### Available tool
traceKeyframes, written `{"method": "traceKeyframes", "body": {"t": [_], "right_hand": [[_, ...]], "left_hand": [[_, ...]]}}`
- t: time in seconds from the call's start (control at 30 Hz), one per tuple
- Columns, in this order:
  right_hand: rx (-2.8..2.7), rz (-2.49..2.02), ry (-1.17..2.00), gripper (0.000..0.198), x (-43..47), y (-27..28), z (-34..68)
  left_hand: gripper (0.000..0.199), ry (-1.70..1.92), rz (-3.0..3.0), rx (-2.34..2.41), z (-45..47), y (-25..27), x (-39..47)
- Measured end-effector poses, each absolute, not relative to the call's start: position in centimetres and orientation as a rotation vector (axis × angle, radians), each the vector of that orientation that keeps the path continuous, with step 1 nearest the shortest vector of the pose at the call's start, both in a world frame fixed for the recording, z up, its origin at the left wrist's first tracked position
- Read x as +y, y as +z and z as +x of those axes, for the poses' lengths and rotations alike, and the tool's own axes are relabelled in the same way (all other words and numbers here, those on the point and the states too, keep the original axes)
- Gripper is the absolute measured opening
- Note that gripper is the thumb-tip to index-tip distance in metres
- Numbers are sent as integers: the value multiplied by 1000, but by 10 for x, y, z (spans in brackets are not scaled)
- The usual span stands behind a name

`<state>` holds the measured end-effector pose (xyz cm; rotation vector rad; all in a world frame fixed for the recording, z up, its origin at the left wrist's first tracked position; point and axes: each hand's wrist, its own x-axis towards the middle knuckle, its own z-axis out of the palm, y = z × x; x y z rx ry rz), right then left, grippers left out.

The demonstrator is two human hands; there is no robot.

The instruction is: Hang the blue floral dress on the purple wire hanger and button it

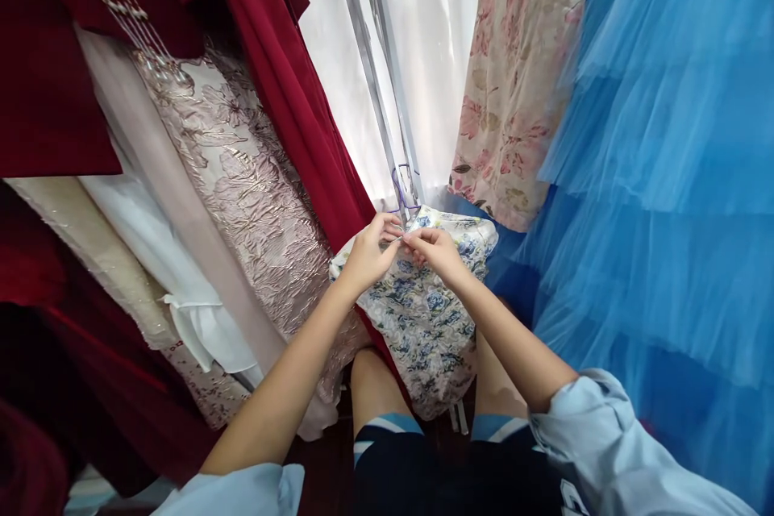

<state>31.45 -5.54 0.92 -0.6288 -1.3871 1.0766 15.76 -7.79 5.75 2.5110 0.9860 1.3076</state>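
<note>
White curtain [446,56] hangs beyond the left hand [370,256] and right hand [440,255], both pinching the floral garment [430,314] near its top, work seemingly unfinished.

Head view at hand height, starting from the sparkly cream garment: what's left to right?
Cream garment, white garment, shiny pink floral garment, long red drape, left hand, right hand, blue tulle tiers. Blue-flowered garment skipped: overlaps both hands.

I seem to be looking into a dress shop or wardrobe room: a blue tulle gown [677,161], pink brocade dress [242,169] and dark red garments [290,97] crowd round.
</note>
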Motion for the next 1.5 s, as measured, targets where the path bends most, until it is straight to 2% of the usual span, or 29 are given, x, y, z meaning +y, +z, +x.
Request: {"method": "traceKeyframes", "body": {"t": [0.23, 0.37, 0.57, 0.7, 0.93, 1.07, 1.2, 1.3, 1.5], "right_hand": [[-1421, -707, 686, 37, -53, 3, 320], [-1479, -723, 708, 35, -53, 0, 322], [-1494, -660, 653, 19, -55, -8, 327], [-1473, -656, 611, 21, -56, -12, 327], [-1436, -694, 721, 23, -47, -12, 326], [-1578, -881, 681, 20, -41, -33, 332], [-1672, -940, 733, 19, -50, -60, 340], [-1747, -949, 772, 17, -60, -73, 342], [-1931, -1120, 800, 8, -66, -93, 334]], "left_hand": [[24, 1414, 2497, 999, 167, 56, -82], [23, 1439, 2505, 1011, 171, 55, -83], [23, 1487, 2524, 1057, 176, 55, -83], [23, 1517, 2543, 1045, 180, 53, -82], [20, 1694, 2743, 1093, 187, 55, -81], [17, 1962, 2528, 1107, 167, 81, -69], [22, 2116, 2221, 1205, 109, 95, -49], [24, 2109, 2004, 1369, 58, 76, -38], [15, 1859, 1829, 1667, 12, -15, -36]]}}
